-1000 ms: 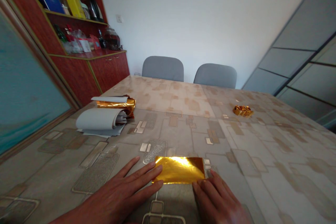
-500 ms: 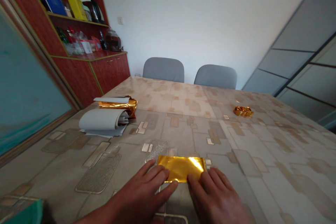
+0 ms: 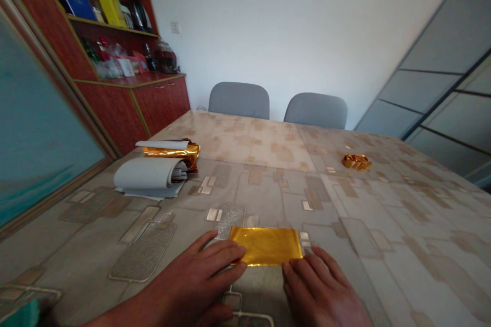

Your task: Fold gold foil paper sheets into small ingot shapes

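A shiny gold foil paper [image 3: 270,246], folded into a flat rectangle, lies on the patterned tablecloth in front of me. My left hand [image 3: 199,276] rests with its fingers stretched out, the tips on the paper's left end. Near the lower right corner sits my right hand [image 3: 322,286], its fingers flat and angled down, the index fingertip at the paper's edge. Neither hand grips the paper; both press or touch it from above. Part of its left end is hidden under my left fingers.
Curled white-backed sheets [image 3: 146,173] and gold foil sheets [image 3: 169,150] lie at the left of the table. A small folded gold foil piece [image 3: 356,161] stands at the right. Beyond the far edge are two grey chairs [image 3: 238,99], and a red cabinet [image 3: 134,97] stands left.
My right hand has slid right and toward me, from the paper's lower edge to its right corner. My left hand has shifted slightly left. The paper stays almost in place.
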Demonstrator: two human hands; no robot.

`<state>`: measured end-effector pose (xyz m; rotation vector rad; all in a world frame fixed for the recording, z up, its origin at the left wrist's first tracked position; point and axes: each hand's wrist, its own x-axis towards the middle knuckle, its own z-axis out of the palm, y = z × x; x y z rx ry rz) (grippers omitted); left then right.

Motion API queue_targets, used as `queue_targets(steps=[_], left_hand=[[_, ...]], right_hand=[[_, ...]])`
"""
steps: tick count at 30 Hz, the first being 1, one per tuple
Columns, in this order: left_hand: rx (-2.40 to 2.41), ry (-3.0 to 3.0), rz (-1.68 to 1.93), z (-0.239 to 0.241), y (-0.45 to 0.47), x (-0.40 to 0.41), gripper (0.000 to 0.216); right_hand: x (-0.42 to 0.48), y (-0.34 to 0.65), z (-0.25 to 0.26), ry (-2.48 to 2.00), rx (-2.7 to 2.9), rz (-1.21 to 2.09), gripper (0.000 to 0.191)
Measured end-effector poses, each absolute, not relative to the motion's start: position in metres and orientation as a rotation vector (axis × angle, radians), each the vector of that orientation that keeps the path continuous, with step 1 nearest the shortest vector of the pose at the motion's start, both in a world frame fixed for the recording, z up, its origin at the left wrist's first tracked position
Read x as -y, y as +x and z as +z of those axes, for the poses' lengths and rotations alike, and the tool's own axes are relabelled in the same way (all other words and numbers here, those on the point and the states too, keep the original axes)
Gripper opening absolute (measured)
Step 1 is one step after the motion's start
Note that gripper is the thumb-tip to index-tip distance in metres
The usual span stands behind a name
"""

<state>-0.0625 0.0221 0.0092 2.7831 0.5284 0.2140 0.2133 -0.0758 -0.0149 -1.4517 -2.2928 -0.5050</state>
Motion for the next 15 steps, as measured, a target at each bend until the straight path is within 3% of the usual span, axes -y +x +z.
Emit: queue_targets(steps=[3, 7, 11, 15], left_hand=[[-0.479, 2.793, 0.325, 0.013, -0.074, -0.026, 0.061], [-0.454, 2.782, 0.421, 0.02, -0.064, -0.028, 0.044], [-0.521, 2.794, 0.316, 0.023, -0.041, -0.032, 0.029], [-0.599, 2.834, 0.223, 0.021, -0.028, -0.036, 0.027]], right_hand=[[0.081, 0.225, -0.01, -1.492, 2.304, -0.477, 0.033], [0.073, 0.221, -0.005, -1.515, 2.304, -0.439, 0.027], [0.051, 0.197, 0.0, -1.514, 2.296, -0.308, 0.013], [0.034, 0.179, -0.002, -1.41, 2.317, -0.279, 0.015]])
